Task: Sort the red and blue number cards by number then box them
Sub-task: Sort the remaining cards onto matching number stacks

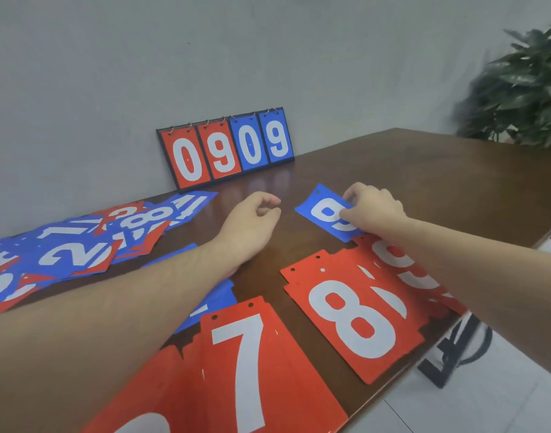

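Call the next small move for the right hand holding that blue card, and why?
Probably lower the blue 9 card onto the red 9 card just below it. The right hand pinches it above the table, red 7, red 8 and red 9 lie in number order, and the left hand holds nothing.

right hand (pixel 372 210) pinching blue card (pixel 325 213), seemingly an 8; left hand (pixel 252 220) loosely curled

We note a dark brown wooden surface (pixel 408 170), smooth and faintly glossy. The number cards (pixel 355 320) look like thin, smooth plastic sheet. The scoreboard (pixel 227 148) carries small metal rings.
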